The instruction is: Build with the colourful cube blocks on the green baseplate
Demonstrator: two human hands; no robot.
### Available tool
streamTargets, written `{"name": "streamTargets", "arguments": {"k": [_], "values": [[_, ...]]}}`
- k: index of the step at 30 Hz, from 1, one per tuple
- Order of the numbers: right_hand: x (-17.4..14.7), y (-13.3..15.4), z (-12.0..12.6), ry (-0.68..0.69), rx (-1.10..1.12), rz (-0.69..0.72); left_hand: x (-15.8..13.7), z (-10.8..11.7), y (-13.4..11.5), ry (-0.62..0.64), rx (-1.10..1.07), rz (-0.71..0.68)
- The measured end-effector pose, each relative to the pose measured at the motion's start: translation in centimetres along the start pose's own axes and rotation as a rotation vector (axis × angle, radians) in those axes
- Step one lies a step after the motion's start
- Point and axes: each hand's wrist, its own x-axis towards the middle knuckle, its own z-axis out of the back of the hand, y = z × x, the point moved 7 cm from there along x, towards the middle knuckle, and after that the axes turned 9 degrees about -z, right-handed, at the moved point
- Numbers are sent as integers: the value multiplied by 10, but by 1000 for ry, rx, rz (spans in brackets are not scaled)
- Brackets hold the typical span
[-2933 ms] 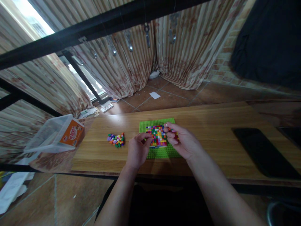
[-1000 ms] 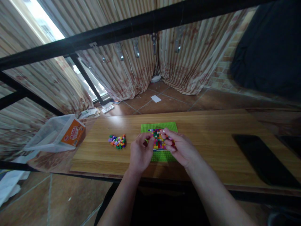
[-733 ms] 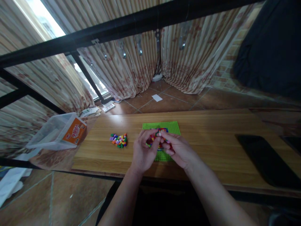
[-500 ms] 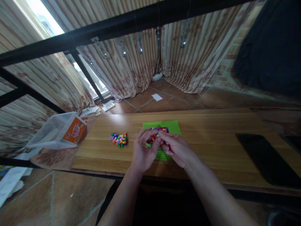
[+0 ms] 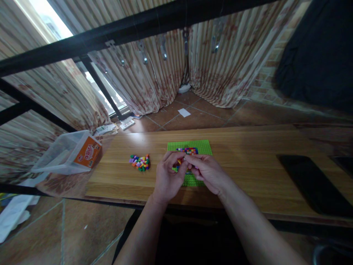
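Both hands meet over the green plate [image 5: 204, 146], which lies flat around mid-table. Left hand [image 5: 168, 178] is half closed: index and thumb curled toward each other, gap between them, some colored bricks showing through it. Can't tell if its fingertips have hold of anything. Right hand [image 5: 207, 170] is mostly closed, thumb and index pinched on a small pale brick [image 5: 185, 157], tips right up against the left index. Its other fingers are curled under; can't tell what's in the palm.

Brick patch [image 5: 189, 150] sits on the plate, mixed colors. Far rows visible, most of the rest hidden by the hands. Bare studs at the plate's far and near edges.

Loose brick pile [image 5: 140, 162] is on the wooden table [image 5: 242, 147], left of the plate and well apart from it, also mixed colors. Black slab [image 5: 311, 184] lies flat at the right end, face dark.

Off the table's left end: clear plastic box [image 5: 59, 154], orange label [image 5: 88, 151] on its right side. Far side: white paper [image 5: 184, 112] on the tiled floor [image 5: 204, 116], striped curtains [image 5: 154, 84] behind it. Black bar [image 5: 124, 31] crosses in front of the curtains, clips [image 5: 145, 57] hanging below it.
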Motion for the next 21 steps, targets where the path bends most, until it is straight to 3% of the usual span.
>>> {"name": "streamTargets", "arguments": {"k": [12,21], "values": [[2,-2,-3,19,58,16,-1,-1,2,19,23,13],[5,0,-5,-2,137,1,1,12,0,-57,125,-50]]}}
